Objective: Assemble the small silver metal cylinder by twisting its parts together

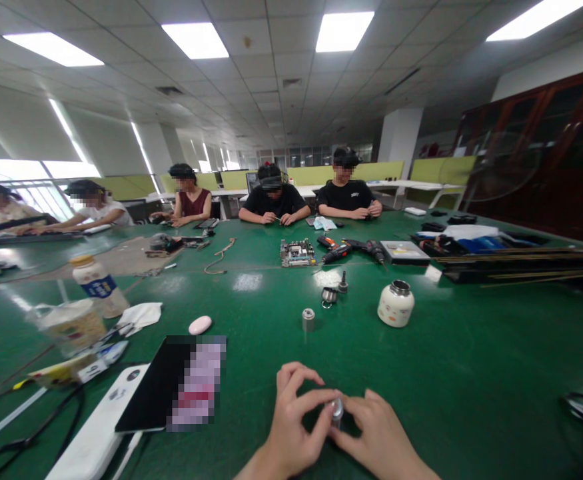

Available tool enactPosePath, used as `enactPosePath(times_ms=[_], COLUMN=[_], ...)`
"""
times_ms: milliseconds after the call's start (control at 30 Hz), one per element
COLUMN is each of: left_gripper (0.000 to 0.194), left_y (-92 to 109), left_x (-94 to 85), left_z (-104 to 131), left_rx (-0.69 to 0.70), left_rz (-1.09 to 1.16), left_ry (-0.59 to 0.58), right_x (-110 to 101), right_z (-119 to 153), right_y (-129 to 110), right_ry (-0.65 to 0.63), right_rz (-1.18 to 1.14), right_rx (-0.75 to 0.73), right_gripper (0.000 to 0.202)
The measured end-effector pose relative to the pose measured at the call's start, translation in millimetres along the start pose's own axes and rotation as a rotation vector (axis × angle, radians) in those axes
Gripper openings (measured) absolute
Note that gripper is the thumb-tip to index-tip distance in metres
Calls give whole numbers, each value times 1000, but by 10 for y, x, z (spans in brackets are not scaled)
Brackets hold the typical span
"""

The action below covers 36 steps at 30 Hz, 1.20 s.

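Observation:
Between my two hands, low over the green table [251, 387], is a small silver metal cylinder [338, 410]. Thumb and index finger of my left hand [294, 423] pinch its left side, the other fingers curled above. My right hand [378, 433] grips it from the right with thumb and fingertips. Fingers cover much of the cylinder. Beyond my hands stands a similar metal cylinder [308, 320], upright. Behind that lie a small metal cup-like part with a ring [329, 297] and a dark, pointed metal piece [343, 283].
A cream bottle without lid [396, 305] stands at right. Cordless drills [338, 250] and a circuit board [297, 253] lie farther back. On the left are a phone-like slab [154, 380], a white power bank [101, 427], a drink cup [71, 327] and cables. Several people sit across the table.

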<state>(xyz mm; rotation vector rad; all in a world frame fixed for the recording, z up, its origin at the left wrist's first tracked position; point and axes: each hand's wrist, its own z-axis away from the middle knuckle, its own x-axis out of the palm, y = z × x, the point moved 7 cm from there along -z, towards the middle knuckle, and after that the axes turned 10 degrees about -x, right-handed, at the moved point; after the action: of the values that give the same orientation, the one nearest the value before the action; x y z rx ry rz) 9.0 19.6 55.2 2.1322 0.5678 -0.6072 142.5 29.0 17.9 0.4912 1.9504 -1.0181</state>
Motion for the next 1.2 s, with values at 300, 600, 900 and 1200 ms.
enactPosePath(times_ms=[300,600,900,1200], left_gripper=[31,34,50,23], left_y=[18,38,16,-2], left_x=[32,49,110,28], left_z=[-12,-2,0,-12], left_rx=[-50,-18,-28,-27], left_rz=[-6,1,-7,4], left_ry=[-77,-110,-191,-30], right_x=[30,47,29,31], right_z=[-3,15,-7,-7], right_y=[32,60,25,37], right_ry=[-14,-21,-24,-17], right_rz=[4,37,25,31], right_rx=[18,23,2,12], right_gripper=[14,7,15,12])
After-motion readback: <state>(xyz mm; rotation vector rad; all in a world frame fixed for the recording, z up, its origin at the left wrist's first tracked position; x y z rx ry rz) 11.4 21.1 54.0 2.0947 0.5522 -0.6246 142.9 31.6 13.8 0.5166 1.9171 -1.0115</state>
